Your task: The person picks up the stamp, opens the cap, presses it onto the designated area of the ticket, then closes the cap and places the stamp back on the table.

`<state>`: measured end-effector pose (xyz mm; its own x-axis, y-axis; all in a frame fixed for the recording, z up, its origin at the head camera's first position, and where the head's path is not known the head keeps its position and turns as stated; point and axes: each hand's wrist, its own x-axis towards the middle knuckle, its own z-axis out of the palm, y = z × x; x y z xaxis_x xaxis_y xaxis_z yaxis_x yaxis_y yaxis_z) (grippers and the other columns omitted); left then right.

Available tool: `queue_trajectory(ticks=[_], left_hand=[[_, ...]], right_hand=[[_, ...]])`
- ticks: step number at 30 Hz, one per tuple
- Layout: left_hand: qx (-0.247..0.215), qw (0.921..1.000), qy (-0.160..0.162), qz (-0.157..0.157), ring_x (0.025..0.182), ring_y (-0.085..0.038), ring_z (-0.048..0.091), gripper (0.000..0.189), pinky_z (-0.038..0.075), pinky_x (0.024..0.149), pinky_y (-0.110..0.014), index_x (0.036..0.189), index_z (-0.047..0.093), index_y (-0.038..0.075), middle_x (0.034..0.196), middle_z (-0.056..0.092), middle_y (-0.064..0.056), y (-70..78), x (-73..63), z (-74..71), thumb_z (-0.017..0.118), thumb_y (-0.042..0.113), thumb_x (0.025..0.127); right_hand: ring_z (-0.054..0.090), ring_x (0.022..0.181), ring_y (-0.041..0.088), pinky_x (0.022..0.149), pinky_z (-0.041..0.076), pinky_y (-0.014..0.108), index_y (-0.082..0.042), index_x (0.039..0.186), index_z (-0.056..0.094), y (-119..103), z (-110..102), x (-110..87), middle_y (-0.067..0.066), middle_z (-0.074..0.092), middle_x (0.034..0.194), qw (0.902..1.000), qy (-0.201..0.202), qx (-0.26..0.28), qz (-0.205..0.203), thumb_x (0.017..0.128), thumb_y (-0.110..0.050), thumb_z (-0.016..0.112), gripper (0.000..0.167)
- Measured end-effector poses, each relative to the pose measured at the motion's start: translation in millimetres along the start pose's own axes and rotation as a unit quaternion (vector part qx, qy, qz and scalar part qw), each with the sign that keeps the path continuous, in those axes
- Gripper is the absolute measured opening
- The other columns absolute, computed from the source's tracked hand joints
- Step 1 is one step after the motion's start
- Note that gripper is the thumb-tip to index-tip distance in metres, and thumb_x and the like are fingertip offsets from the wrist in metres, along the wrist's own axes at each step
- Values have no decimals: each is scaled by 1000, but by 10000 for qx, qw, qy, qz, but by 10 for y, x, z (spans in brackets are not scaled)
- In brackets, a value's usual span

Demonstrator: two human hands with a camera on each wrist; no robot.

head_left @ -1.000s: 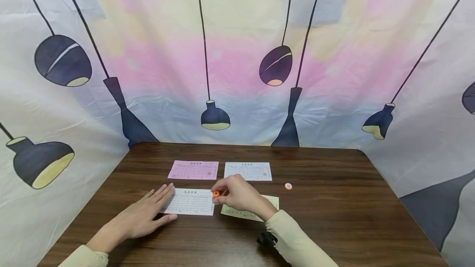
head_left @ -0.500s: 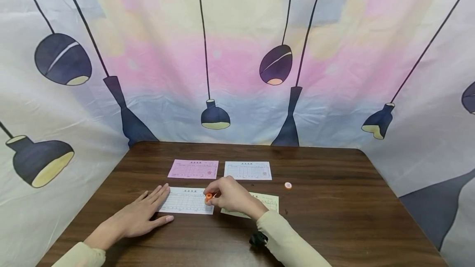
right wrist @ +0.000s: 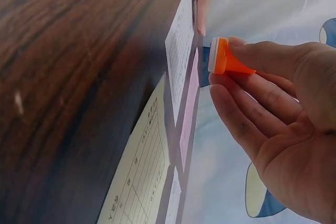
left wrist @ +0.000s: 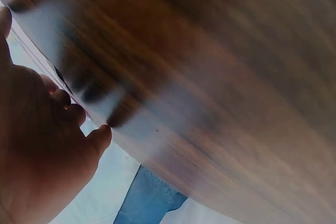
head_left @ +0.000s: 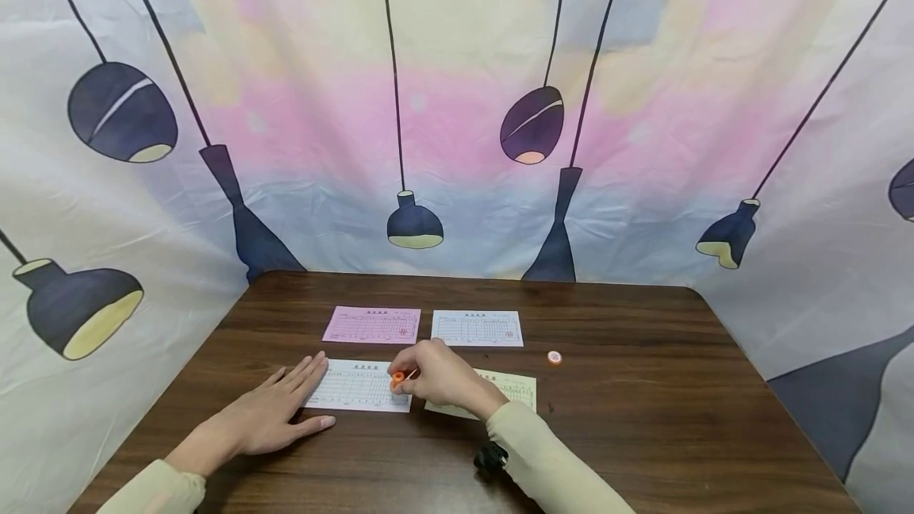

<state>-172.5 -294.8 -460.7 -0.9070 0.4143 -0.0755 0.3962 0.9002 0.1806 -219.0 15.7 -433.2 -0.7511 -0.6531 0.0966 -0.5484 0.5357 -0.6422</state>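
Observation:
Between thumb and fingertips, my right hand (head_left: 448,377) pinches a small orange stamp (right wrist: 223,59) with a white base. In the head view it is over the right part of the near white form (head_left: 350,387). The right wrist view shows a gap between the stamp's base and that form. My left hand (head_left: 267,415) lies palm down with fingers straight, its fingertips on the form's left edge and its thumb on the table. A yellow form (head_left: 517,393) lies under my right wrist, partly hidden by it.
Farther back on the wooden table (head_left: 643,419) lie a pink form (head_left: 371,325) and a second white form (head_left: 477,327), each with a red mark at its lower right. A small round orange-and-white cap (head_left: 554,357) sits to their right. A printed curtain (head_left: 457,133) hangs behind.
My right hand has carried the stamp left, from the near white form's right edge to over its right part. More of the yellow form shows. My left hand has shifted slightly left.

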Motion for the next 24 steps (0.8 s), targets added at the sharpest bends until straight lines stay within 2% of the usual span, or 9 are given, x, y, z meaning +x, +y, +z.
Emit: queue_trajectory(ticks=[5, 15, 24], left_hand=[[-70, 9999, -86, -40, 159, -43, 31, 100, 26, 125, -70, 165, 30, 3, 174, 27, -18, -7, 12, -5, 50, 75, 98], [-119, 9998, -145, 3, 158, -45, 32, 98, 25, 125, -71, 165, 31, 3, 174, 28, -19, 14, -3, -13, 53, 72, 99], [-140, 9997, -190, -14, 159, -44, 32, 97, 24, 126, -70, 165, 31, 3, 174, 27, -18, 29, -5, -23, 53, 71, 99]], right_hand=[[70, 85, -6, 73, 56, 13, -11, 113, 82, -20, 15, 9, -7, 82, 102, 9999, -46, 105, 25, 93, -15, 81, 20], [66, 83, -7, 73, 54, 13, -13, 112, 82, -18, 64, 29, -7, 82, 103, 9996, 20, -230, -146, 93, -18, 82, 20], [70, 86, -7, 77, 56, 12, -11, 113, 82, 19, 108, 45, -7, 82, 101, 9994, -54, -290, -171, 92, -14, 82, 21]])
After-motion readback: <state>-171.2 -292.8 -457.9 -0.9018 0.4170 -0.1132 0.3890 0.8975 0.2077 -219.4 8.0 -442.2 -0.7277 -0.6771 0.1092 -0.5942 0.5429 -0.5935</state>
